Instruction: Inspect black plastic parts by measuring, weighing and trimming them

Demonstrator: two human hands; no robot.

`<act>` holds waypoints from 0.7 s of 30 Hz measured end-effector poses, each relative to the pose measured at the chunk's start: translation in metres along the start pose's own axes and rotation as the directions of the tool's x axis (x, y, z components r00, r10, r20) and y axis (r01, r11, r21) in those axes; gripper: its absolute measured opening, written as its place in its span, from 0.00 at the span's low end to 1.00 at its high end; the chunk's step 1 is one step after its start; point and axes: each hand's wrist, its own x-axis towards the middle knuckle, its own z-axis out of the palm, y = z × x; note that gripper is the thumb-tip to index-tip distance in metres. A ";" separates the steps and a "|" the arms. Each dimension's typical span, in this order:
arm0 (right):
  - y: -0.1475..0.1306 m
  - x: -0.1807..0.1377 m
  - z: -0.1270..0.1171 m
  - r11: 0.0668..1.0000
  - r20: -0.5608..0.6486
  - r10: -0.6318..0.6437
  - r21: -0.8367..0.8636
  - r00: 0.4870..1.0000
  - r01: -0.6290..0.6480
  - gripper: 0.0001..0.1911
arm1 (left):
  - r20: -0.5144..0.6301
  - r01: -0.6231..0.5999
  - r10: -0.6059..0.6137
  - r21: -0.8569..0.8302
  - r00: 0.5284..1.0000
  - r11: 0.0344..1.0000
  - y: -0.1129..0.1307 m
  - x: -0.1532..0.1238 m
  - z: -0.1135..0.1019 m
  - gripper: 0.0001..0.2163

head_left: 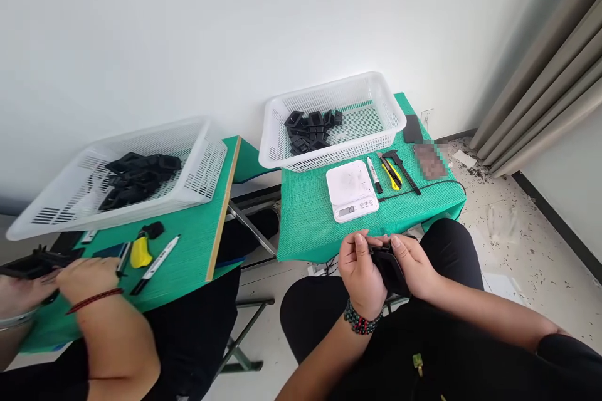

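Above my lap, my left hand (361,272) and my right hand (414,265) grip a black plastic part (391,272) from both sides. Both thumbs lie along its upper edge, and much of the part is hidden by the fingers and palms. On the green-covered table (303,219) just beyond my hands stands a white digital scale (348,185) with nothing on it but smudges. To its right lie a marker (375,175), a yellow utility knife (390,174) and a black caliper (404,172).
A white basket (329,161) at the back holds several black parts (308,133). At left, a co-worker's hands (87,279) hold a black part beside another basket (197,166), a yellow-handled tool (140,252) and a marker (155,265). Debris litters the floor (540,263) at right.
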 end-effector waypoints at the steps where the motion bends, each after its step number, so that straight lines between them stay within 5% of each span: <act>1: 0.000 -0.003 -0.001 0.999 -0.011 -0.035 -0.027 0.999 0.034 0.31 | -0.003 0.009 -0.009 -0.015 1.000 1.000 0.002 -0.002 0.001 0.19; 10: 0.005 -0.017 -0.008 0.914 -0.044 -0.380 -0.168 0.924 0.368 0.29 | 0.142 0.051 -0.036 -0.101 0.989 0.994 0.012 -0.026 0.005 0.16; 14: -0.001 -0.010 -0.015 0.906 -0.167 -0.398 -0.225 0.902 0.358 0.29 | 0.164 -0.009 0.008 0.006 0.986 1.000 -0.006 -0.033 -0.003 0.14; 21: -0.013 -0.005 -0.017 0.931 -0.190 -0.350 -0.173 0.917 0.320 0.31 | 0.211 -0.072 0.052 0.089 0.976 0.993 -0.017 -0.032 -0.016 0.11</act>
